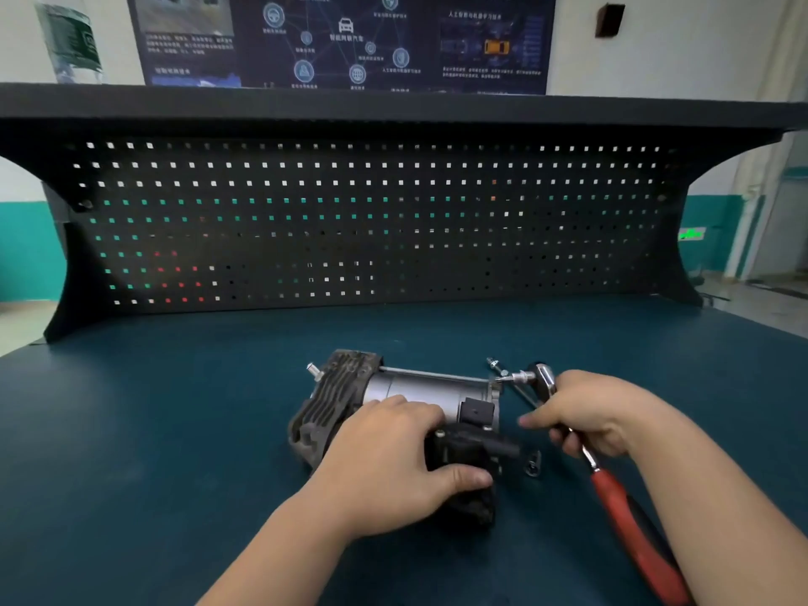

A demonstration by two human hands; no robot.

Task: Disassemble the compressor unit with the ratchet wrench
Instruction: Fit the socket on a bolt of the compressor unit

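Compressor [406, 413] lies on bench mat [175, 430], long axis left-right. Left hand [393, 457] presses down on its black front part, thumb curled at edge. Right hand [599, 413] grips wrench [612, 483] shaft; socket head [520, 378] at right-end bolt. Loose bolt [496, 365] just behind. Wall poster [345, 37] writing too blurred.

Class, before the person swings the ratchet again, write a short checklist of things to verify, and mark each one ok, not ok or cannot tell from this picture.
1. Left hand steadies the grey metal compressor unit on the blue bench top: ok.
2. Right hand has a grip on the red-handled ratchet wrench, on its metal shank: ok.
3. Socket sits fully on the long silver through-bolt: cannot tell, too blurred.
4. Loose silver bolt behind the wrench head is out of the swing path: cannot tell.
5. Small metal part lying beside the compressor stays clear of the handle: ok.
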